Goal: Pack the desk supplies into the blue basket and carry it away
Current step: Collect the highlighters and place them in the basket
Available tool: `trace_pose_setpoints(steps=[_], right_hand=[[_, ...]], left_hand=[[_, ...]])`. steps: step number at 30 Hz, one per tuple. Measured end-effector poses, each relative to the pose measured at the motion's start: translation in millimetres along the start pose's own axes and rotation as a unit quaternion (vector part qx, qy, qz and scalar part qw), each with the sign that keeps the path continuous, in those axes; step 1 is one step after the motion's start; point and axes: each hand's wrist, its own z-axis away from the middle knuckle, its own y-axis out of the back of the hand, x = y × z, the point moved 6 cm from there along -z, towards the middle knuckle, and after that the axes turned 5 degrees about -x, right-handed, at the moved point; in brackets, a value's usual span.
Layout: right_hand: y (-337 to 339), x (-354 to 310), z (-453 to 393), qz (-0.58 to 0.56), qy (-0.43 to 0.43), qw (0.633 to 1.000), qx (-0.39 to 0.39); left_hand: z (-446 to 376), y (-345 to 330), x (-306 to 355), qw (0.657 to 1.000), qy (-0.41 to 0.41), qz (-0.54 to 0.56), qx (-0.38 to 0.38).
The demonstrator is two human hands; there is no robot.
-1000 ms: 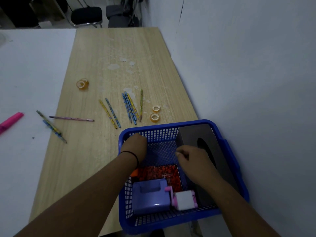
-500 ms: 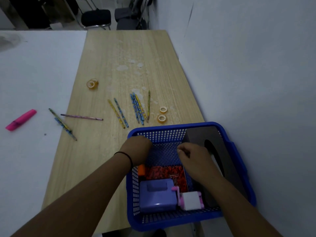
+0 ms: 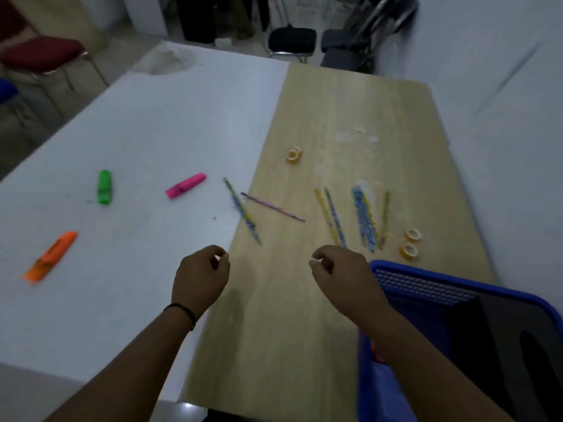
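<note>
The blue basket [image 3: 426, 274] stands at the lower right on the wooden table [image 3: 304, 300], with a black box [image 3: 518, 324] inside it. My left hand [image 3: 199, 278] hovers over the seam of the white and wooden tables, fingers loosely curled, holding nothing. My right hand [image 3: 344, 275] hovers just left of the basket, also loosely curled and empty. Beyond them lie several pencils [image 3: 364, 220], a purple pencil [image 3: 272, 207], two tape rolls [image 3: 409, 243] and a third tape roll [image 3: 294, 154]. Pink [image 3: 185, 185], green [image 3: 104, 187] and orange [image 3: 50, 256] highlighters lie on the white table [image 3: 122, 269].
Two more pencils [image 3: 242, 210] cross the seam between the tables. A grey wall [image 3: 502, 117] borders the wooden table on the right. Chairs [image 3: 291, 41] stand beyond the far table edges, with a red chair [image 3: 39, 53] at the upper left.
Both hands have come out of the basket and moved left over the table. The view has swung left, bringing the green and orange highlighters into sight.
</note>
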Motion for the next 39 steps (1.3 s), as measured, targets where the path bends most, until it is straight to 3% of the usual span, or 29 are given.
trace_pose_setpoints(steps=[10, 16, 20, 25, 28, 32, 39], right_hand=[[-186, -184, -129, 0.049, 0.073, 0.982, -0.167], [-289, -285, -149, 0.088, 0.176, 0.949, -0.248], [-338, -320, -150, 0.162, 0.263, 0.911, -0.272], [-370, -341, -154, 0.332, 0.389, 0.819, -0.258], [-382, -340, -155, 0.381, 0.426, 0.788, -0.228], [-377, -340, -157, 0.374, 0.429, 0.81, -0.141], [-323, -313, -166, 0.27, 0.316, 0.897, -0.148]], left_hand=[[-35, 114, -192, 0.991, 0.115, -0.03, 0.062], [-34, 112, -244, 0.987, 0.143, -0.06, -0.037], [-34, 110, -255, 0.992, 0.113, 0.005, -0.049], [-30, 108, -262, 0.997, 0.068, 0.019, -0.026], [-30, 107, -262, 0.998, 0.058, 0.02, -0.013], [-31, 105, -262, 0.998, 0.051, 0.021, -0.007], [-33, 109, -261, 0.996, 0.084, -0.021, 0.014]])
